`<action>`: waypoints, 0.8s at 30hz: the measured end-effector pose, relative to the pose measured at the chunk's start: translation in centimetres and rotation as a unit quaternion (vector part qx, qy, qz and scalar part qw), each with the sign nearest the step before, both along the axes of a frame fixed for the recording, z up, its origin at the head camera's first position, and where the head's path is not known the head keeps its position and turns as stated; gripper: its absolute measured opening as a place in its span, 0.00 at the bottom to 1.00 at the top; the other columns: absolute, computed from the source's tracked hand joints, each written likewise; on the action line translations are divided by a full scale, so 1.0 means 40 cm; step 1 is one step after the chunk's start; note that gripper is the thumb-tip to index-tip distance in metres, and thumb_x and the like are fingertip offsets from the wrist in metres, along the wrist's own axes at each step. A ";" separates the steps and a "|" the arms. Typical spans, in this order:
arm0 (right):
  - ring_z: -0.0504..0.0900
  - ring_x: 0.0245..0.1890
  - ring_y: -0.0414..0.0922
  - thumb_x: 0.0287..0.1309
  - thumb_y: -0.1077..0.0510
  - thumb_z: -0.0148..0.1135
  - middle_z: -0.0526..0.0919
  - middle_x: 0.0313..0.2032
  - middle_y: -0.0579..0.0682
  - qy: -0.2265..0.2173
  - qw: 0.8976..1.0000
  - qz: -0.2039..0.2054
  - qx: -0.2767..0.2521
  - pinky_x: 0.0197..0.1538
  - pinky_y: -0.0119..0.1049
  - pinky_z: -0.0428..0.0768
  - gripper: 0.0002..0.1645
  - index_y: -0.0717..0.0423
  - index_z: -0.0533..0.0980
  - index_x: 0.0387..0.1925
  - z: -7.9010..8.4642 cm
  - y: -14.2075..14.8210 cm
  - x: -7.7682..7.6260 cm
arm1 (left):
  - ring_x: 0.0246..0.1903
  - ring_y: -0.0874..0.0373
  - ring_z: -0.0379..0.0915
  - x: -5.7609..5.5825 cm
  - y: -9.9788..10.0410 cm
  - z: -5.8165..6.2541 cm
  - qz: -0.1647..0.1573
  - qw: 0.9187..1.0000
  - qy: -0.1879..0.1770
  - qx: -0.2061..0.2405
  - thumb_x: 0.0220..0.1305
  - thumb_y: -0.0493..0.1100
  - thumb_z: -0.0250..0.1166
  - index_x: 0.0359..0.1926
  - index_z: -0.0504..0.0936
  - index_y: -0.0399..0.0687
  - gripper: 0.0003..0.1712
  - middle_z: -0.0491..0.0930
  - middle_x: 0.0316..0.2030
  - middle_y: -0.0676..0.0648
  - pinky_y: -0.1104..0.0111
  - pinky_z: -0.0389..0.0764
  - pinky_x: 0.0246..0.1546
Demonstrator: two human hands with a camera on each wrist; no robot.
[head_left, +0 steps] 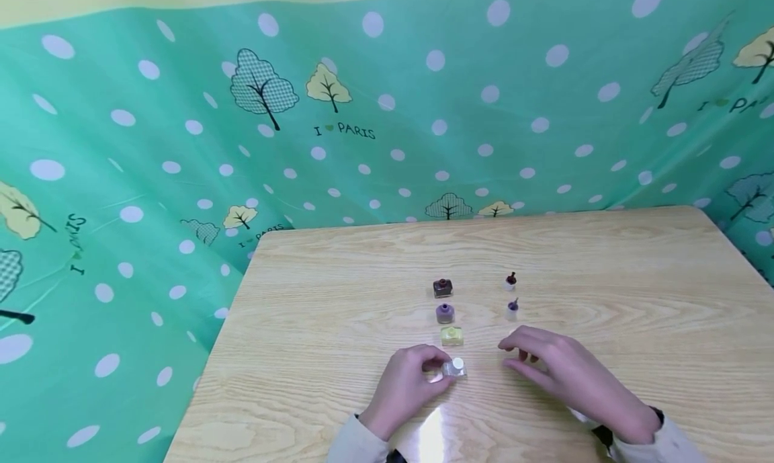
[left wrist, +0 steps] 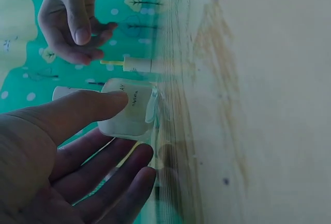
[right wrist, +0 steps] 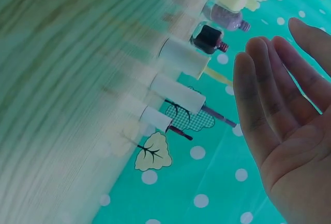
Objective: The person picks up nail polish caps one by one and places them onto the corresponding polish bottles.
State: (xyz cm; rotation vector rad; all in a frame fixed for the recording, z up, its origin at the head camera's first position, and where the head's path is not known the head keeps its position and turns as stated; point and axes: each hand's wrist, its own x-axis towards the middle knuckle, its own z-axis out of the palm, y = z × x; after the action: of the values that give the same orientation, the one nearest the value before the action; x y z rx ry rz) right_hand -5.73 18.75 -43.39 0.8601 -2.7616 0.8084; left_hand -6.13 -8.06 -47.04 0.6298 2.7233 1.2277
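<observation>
My left hand (head_left: 408, 386) pinches a clear nail polish bottle (left wrist: 129, 118) with a white cap (head_left: 457, 363) on it, between thumb and fingers at the tabletop. To the right, my right hand (head_left: 559, 365) hovers with loosely bent fingers and holds nothing. Nearest to it stands a white cap with a yellow brush (right wrist: 183, 58), brush pointing up. Beyond the left hand, uncapped nail polish bottles stand in a column: yellow (head_left: 451, 336), purple (head_left: 445, 314) and dark red (head_left: 443, 289).
Two more upturned white brush caps, one with a purple brush (head_left: 512, 308) and one with a dark red brush (head_left: 510, 281), stand right of the bottles. All rest on a wooden table (head_left: 326, 295). A green dotted curtain (head_left: 363, 100) hangs behind it.
</observation>
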 end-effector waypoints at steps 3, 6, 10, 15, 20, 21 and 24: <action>0.77 0.31 0.27 0.51 0.61 0.74 0.85 0.36 0.40 0.005 1.000 -0.002 -0.002 0.30 0.28 0.82 0.15 0.47 0.83 0.42 -0.003 0.006 -0.001 | 0.37 0.69 0.82 -0.001 -0.006 -0.002 0.002 1.000 0.004 -0.008 0.53 0.43 0.77 0.40 0.87 0.49 0.13 0.87 0.38 0.54 0.78 0.82 0.42; 0.77 0.31 0.27 0.50 0.61 0.74 0.85 0.36 0.40 -0.001 1.000 -0.005 -0.003 0.30 0.28 0.82 0.15 0.48 0.83 0.42 -0.004 0.012 -0.001 | 0.36 0.69 0.82 -0.003 -0.010 -0.005 0.003 1.000 0.000 -0.006 0.53 0.44 0.77 0.40 0.87 0.49 0.13 0.87 0.38 0.54 0.78 0.82 0.41; 0.76 0.31 0.26 0.50 0.62 0.74 0.85 0.36 0.38 -0.004 1.000 -0.006 -0.010 0.30 0.28 0.81 0.16 0.47 0.83 0.42 -0.004 0.016 -0.002 | 0.36 0.69 0.81 -0.003 -0.013 -0.005 0.004 1.000 -0.002 -0.010 0.53 0.45 0.77 0.41 0.87 0.49 0.14 0.87 0.38 0.55 0.78 0.82 0.41; 0.75 0.31 0.25 0.49 0.61 0.75 0.84 0.35 0.37 0.004 1.000 -0.014 -0.019 0.28 0.27 0.80 0.16 0.47 0.83 0.42 0.001 0.025 -0.002 | 0.38 0.69 0.81 -0.002 -0.023 0.004 0.003 0.999 0.001 -0.038 0.53 0.44 0.77 0.45 0.86 0.51 0.17 0.87 0.40 0.56 0.76 0.82 0.44; 0.74 0.30 0.24 0.47 0.62 0.77 0.83 0.35 0.36 0.017 0.999 -0.035 -0.023 0.26 0.26 0.77 0.19 0.45 0.83 0.41 0.012 0.045 -0.006 | 0.40 0.67 0.82 -0.007 -0.040 0.013 0.009 0.998 0.011 -0.053 0.51 0.41 0.77 0.46 0.86 0.51 0.20 0.87 0.43 0.55 0.71 0.82 0.47; 0.74 0.30 0.24 0.46 0.63 0.77 0.83 0.35 0.36 0.021 0.999 -0.039 -0.025 0.25 0.26 0.77 0.19 0.45 0.83 0.42 0.014 0.049 -0.007 | 0.40 0.66 0.82 -0.009 -0.043 0.014 0.012 0.999 0.008 -0.049 0.51 0.41 0.77 0.46 0.86 0.50 0.19 0.87 0.43 0.54 0.71 0.82 0.47; 0.74 0.29 0.24 0.44 0.64 0.78 0.84 0.36 0.38 0.028 0.998 -0.045 -0.034 0.25 0.25 0.77 0.20 0.47 0.83 0.42 0.015 0.060 -0.008 | 0.40 0.65 0.83 -0.016 -0.051 0.014 0.020 0.999 -0.002 -0.037 0.52 0.39 0.76 0.46 0.86 0.48 0.18 0.87 0.43 0.53 0.71 0.83 0.47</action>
State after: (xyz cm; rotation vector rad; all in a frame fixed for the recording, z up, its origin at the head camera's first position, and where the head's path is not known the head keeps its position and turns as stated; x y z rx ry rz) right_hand -6.04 21.14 -42.78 0.7300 -2.6858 0.8429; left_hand -6.79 -10.08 -46.46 0.5681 2.7754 1.1295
